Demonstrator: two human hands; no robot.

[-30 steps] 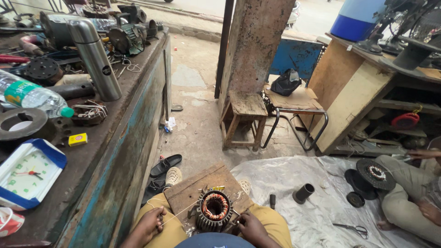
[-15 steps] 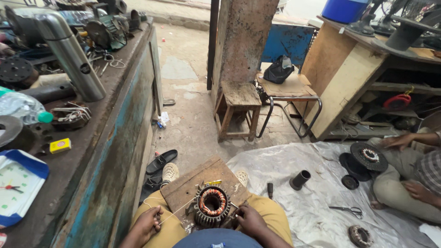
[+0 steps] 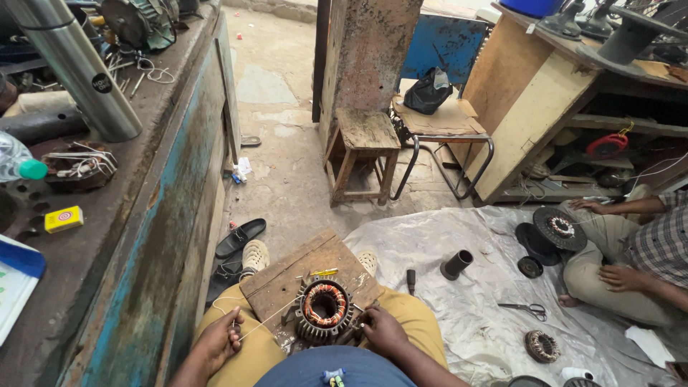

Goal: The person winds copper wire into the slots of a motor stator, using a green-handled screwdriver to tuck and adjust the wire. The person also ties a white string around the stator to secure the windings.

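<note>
Left hand pinched on a thin white cord stretched toward the motor stator. Stator with copper windings flat on a wooden board across the lap. Right hand closed against the stator's lower right edge. Scissors farther right on plastic sheet.

- Stator: dull grey metal core, glossy copper windings.
- Board beneath it: rough, worn wood.
- Sheet at 3 o'clock: crinkled, shiny plastic.
- Flask on the counter: smooth brushed steel.
</note>
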